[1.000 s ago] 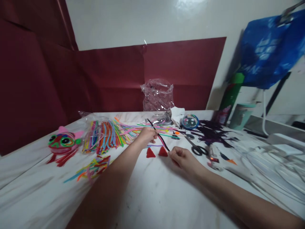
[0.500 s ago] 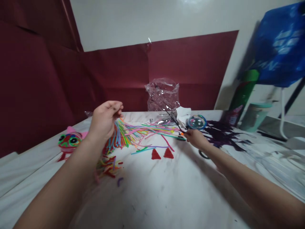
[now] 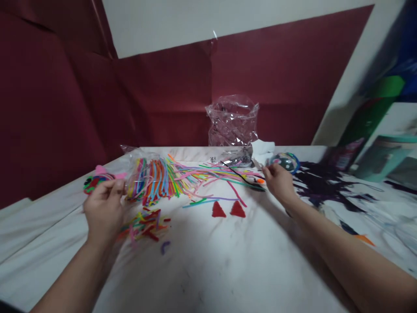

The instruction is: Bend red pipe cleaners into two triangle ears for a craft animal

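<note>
Where it was raised, left hand now low, loosely curled, empty; right hand pinching black pipe cleaner

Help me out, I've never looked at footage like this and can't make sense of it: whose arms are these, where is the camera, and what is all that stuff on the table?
No machine here: a person wears a camera on the head, looking forward and down, so both arms are their own.

The left hand hovers by a clear bag of colourful pipe cleaners; whether it holds anything is unclear. The right hand reaches out at the end of a black pipe cleaner; blur hides whether it grips it.

On the white table lie two red fuzzy triangles, short cut scraps, a dark purple pile, a pipe-cleaner animal figure and a round clear case. A crumpled plastic bag stands behind.
</note>
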{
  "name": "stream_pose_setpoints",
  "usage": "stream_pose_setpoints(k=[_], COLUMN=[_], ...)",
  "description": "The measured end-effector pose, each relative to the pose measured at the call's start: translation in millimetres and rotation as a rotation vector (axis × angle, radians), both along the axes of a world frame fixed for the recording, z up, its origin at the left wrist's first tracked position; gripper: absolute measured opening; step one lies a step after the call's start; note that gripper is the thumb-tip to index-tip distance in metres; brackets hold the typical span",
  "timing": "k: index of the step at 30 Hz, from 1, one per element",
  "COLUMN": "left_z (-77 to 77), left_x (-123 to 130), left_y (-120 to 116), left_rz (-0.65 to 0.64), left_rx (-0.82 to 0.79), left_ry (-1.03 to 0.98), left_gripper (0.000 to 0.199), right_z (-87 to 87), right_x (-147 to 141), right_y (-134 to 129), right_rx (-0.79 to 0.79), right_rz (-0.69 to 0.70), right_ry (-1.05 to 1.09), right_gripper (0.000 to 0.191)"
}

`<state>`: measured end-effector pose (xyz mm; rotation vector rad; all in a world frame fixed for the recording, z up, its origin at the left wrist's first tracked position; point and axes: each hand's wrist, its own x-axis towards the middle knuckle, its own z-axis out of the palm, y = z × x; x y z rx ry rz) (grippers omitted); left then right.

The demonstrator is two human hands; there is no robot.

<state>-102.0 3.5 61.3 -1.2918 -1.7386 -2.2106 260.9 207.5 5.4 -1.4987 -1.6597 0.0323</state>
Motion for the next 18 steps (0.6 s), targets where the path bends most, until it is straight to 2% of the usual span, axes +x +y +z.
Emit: stream_pose_setpoints(k=[2,5,8,10,13,15,17,18], left_z=[-10.6,-20.2,-22.7,-22.5,-24.0,-28.2,-35.3,-39.6], left_x=[6,2,-14,-28,-47,-53,-54,-53], left_y=[2,6,10,11,14,16,18,20], left_rz=[0.050,0.073,0.089,0.092,0.092,0.046,-0.034,-0.074], left_rx=[-0.045,-0.050,-0.081,-0.163,-0.266,-0.352,-0.445,-0.486], left_ry=[0.054,0.123,0.170,0.174,0.200,0.221,0.250,0.266], left_gripper=[0.009,0.009,0.013,0.014,0.013,0.012,0.010,0.009], right_z=[-1.7,-7.0,-11.9,-12.8,-10.1,-7.9,-7.9,-9.1], right_x=[-7,-24,-47,-64,-87,-99,-107,-109], right_y=[-6,-18,-39,-59,-99,-126,-143,-148], right_rx=[0.015,0.001,-0.028,-0.049,-0.189,-0.266,-0.273,-0.265], right_rz=[0.050,0.237,0.498,0.718,1.042,1.299,1.436,1.450], right_ry=[-0.003,-0.026,-0.057,-0.077,-0.124,-0.206,-0.286,-0.295], right_gripper=[0.030,0.031,0.024,0.022,0.024,0.021,0.014,0.012])
